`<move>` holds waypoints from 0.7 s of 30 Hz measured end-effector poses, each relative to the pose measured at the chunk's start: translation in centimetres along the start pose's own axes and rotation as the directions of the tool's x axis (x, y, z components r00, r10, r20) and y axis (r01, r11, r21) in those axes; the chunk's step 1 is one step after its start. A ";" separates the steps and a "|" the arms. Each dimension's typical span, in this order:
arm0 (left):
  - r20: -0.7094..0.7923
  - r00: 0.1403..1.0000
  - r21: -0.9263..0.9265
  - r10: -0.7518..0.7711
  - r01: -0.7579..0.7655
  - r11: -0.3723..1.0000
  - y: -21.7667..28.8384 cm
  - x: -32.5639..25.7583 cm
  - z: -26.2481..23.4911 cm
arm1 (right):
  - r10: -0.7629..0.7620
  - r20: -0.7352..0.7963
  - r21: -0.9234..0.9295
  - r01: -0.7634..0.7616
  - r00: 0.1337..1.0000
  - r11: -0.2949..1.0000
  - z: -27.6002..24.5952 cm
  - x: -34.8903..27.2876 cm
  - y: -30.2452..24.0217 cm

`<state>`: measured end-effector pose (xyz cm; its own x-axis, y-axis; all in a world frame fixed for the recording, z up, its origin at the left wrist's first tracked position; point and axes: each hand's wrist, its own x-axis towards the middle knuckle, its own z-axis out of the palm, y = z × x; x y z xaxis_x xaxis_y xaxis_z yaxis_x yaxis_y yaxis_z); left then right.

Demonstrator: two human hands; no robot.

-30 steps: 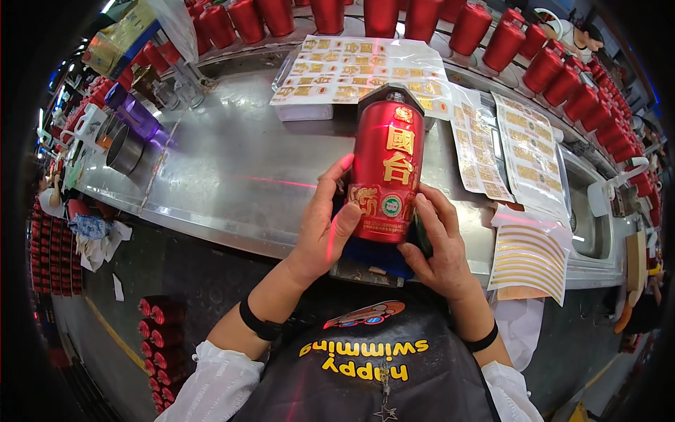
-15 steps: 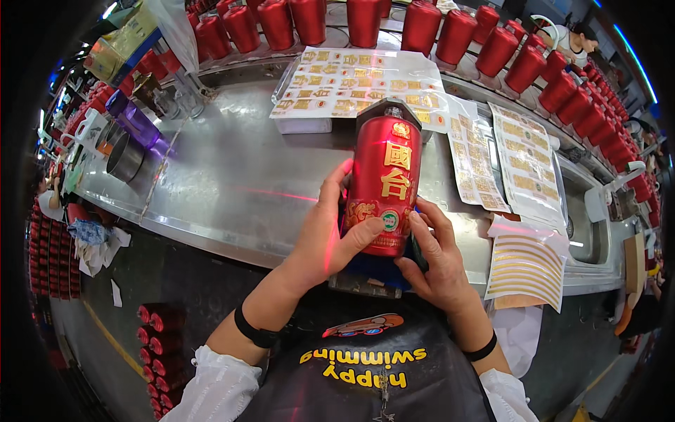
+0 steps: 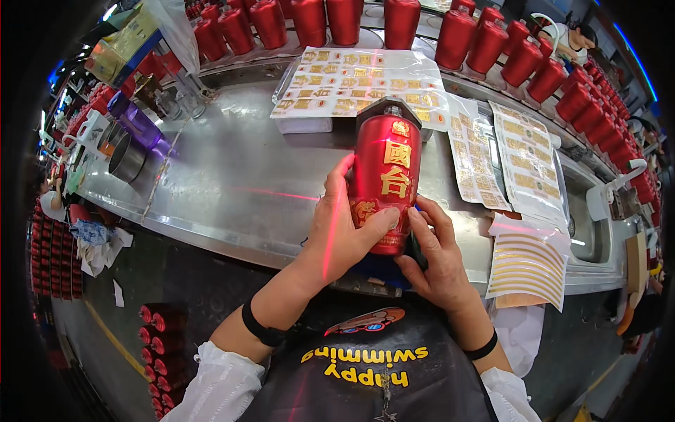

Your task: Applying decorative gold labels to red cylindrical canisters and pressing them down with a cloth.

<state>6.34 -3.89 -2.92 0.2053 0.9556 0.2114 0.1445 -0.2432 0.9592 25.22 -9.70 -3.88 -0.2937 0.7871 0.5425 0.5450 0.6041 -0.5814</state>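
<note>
A glossy red bottle (image 3: 385, 158) with raised gold lettering leans back in front of me, its neck within a dark angular holder (image 3: 366, 111). My left hand (image 3: 342, 228) is closed round its left side, the thumb pressed flat on the lower front over a small round green-and-white label. On the lower right side, the curled fingers of my right hand (image 3: 441, 257) grip the bottle near its base. The thumb of that hand lies below them. A red laser line crosses my left hand and forearm. Part of a blue support shows under the base.
Sheets of gold stickers (image 3: 358, 81) lie behind the bottle, with more sheets (image 3: 527, 155) and curved gold strips (image 3: 527, 264) to the right. Red bottles (image 3: 457, 39) line a conveyor at the back. A sink (image 3: 587, 225) is at right; a purple bottle (image 3: 133, 119) stands left.
My left thumb has slid up and right across the lower front, now covering the round green label. Bottles on the conveyor have shifted right. My right hand has barely moved.
</note>
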 end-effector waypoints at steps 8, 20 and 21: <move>0.022 1.000 -0.084 0.000 0.001 0.996 -0.2 0.0 -0.4 | -0.002 0.007 -0.026 0.003 1.000 1.000 -0.1 0.1 -0.3; -0.014 1.000 0.047 0.004 -0.003 0.999 0.3 0.3 0.2 | 0.020 -0.008 0.009 -0.019 1.000 1.000 0.2 -0.1 0.0; -0.014 1.000 0.064 0.016 -0.015 0.998 0.1 0.3 0.2 | 0.018 -0.007 0.009 -0.018 1.000 1.000 0.2 0.0 -0.1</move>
<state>6.59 -3.67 -2.79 0.1944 0.9538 0.2290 0.2032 -0.2676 0.9419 25.02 -9.76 -4.01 -0.2777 0.7971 0.5361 0.5434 0.5906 -0.5966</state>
